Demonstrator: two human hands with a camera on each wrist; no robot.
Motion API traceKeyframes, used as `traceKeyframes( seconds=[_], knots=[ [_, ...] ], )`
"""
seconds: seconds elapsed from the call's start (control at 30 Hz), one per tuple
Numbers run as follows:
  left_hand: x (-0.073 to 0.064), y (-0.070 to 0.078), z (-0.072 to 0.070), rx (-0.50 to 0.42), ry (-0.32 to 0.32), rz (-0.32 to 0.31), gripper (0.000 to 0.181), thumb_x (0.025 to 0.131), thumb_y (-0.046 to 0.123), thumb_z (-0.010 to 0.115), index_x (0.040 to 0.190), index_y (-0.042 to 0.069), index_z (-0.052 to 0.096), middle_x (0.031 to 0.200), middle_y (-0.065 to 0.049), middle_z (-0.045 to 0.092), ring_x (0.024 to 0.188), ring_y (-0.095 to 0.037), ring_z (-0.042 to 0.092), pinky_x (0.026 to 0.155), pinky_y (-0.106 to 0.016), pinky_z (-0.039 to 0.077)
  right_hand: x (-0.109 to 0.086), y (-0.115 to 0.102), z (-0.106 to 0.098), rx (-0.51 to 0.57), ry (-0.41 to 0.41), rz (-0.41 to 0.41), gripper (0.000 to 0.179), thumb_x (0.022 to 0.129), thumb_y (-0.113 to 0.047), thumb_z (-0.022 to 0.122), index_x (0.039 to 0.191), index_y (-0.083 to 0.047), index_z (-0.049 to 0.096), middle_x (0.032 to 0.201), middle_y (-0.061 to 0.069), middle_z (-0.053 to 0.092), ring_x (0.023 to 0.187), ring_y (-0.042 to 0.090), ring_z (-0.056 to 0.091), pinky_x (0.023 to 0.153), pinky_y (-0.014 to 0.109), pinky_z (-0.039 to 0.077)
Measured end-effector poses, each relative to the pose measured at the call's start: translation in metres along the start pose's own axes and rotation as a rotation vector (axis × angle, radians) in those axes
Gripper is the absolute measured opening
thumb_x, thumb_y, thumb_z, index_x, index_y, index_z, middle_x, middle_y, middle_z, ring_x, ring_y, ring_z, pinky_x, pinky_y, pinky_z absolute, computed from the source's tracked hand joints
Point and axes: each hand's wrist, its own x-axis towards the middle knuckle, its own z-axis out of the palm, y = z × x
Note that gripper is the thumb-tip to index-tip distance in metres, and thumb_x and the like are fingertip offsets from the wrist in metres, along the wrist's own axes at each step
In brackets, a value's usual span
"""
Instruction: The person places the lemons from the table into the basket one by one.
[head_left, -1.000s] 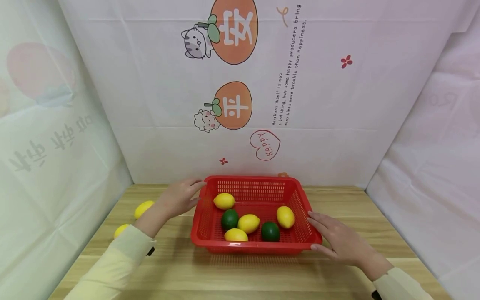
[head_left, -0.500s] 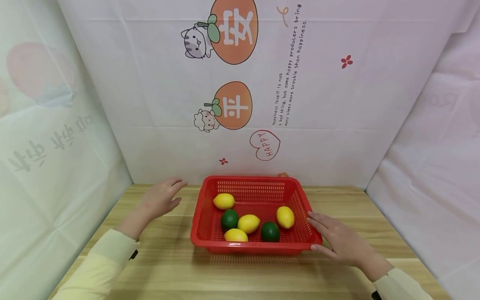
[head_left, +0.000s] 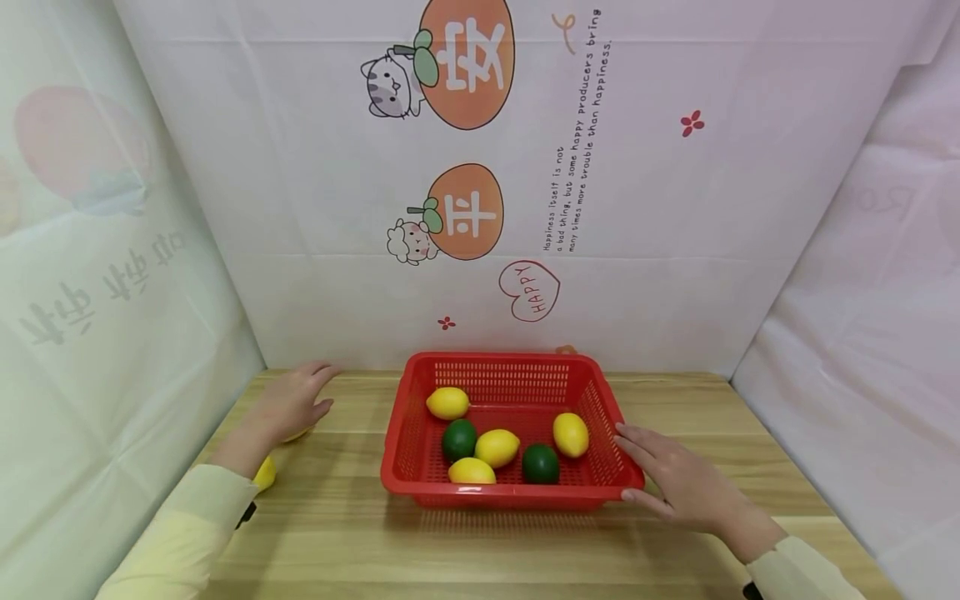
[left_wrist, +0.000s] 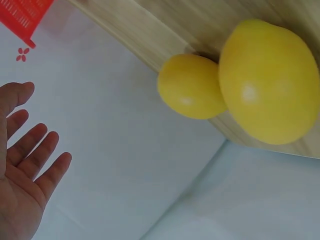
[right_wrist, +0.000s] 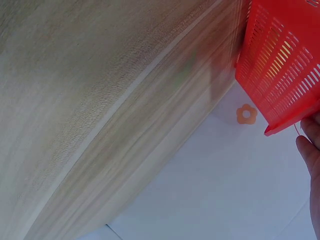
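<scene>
My left hand (head_left: 294, 405) hovers over the left side of the table, fingers spread and nothing held. Beneath it and the wrist lie two lemons, one (head_left: 266, 474) partly hidden by the arm, the other (head_left: 301, 433) barely showing. The left wrist view shows both, a near lemon (left_wrist: 270, 82) and a farther one (left_wrist: 191, 86), apart from the hand. A red plastic basket (head_left: 517, 492) stands mid-table, holding several lemons (head_left: 497, 448) and two dark green fruits (head_left: 541, 463). Extended fingers of my right hand (head_left: 682, 483) touch its right rim.
A wooden table (head_left: 337, 542) carries everything. Behind it rises a white printed sheet (head_left: 645, 250), and white sheets also hang along the left (head_left: 142, 333) and right (head_left: 862, 350) sides.
My left hand has moved left, from beside the basket's left rim to over the two lemons. The right hand and the basket have stayed put.
</scene>
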Motion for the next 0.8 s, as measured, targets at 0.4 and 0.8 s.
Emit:
traceKeyframes(
  seconds=[0.4,0.8],
  knots=[
    [-0.011,-0.017,0.006,0.024,-0.077,-0.095,0.05,0.08,0.011,0.079,0.122,-0.007,0.059,0.116,-0.026,0.059,0.103,-0.043,0.059,0.084,-0.054,0.051,0.0,0.001,0.001,-0.001,-0.007,0.001,0.068,0.087,-0.052,0.066,0.133,-0.002,0.058,0.14,0.014,0.051,0.122,0.032,0.053,0.09,0.049,0.052],
    [-0.017,-0.031,0.017,0.003,-0.158,-0.175,0.05,0.082,0.014,0.077,0.122,-0.009,0.058,0.122,-0.031,0.055,0.11,-0.048,0.054,0.091,-0.057,0.047,0.001,-0.001,0.0,0.0,-0.005,0.002,0.068,0.087,-0.051,0.066,0.132,-0.002,0.058,0.14,0.014,0.052,0.122,0.032,0.053,0.09,0.049,0.052]
  ],
)
